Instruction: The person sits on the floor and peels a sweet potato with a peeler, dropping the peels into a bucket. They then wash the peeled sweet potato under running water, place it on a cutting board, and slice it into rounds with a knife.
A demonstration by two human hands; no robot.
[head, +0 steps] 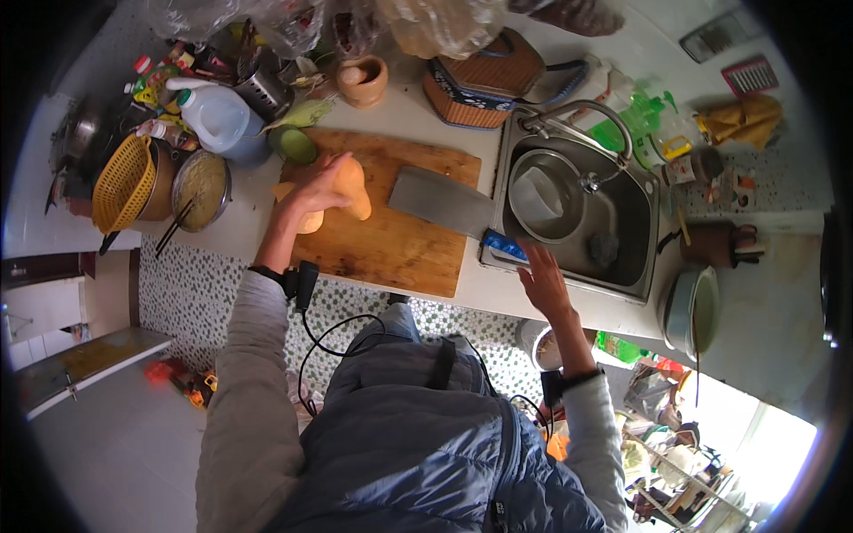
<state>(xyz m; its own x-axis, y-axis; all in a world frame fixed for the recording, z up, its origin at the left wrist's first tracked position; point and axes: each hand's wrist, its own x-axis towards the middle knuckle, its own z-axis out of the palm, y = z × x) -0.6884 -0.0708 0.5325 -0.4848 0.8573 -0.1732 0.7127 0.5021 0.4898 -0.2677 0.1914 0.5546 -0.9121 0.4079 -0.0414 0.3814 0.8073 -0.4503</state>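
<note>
My left hand (318, 188) lies over peeled orange pieces, apparently squash, on a wooden cutting board (400, 260). Its thumb and fingers rest against the longer squash piece (353, 190); a smaller orange piece (310, 222) shows below the palm. To the right, a wide cleaver (440, 200) lies flat, its blade mostly on the board. The blue cleaver handle (504, 244) reaches over the sink's near left corner. Just beside the handle's end is my right hand (548, 283), fingers spread, holding nothing.
A steel sink (640, 266) with a metal basin (573, 220) adjoins the board. Left of it stand a bowl of batter (200, 190) with chopsticks, a yellow colander (123, 186) and a plastic jug (223, 123). Behind are a mortar (363, 93) and a wicker basket (466, 93).
</note>
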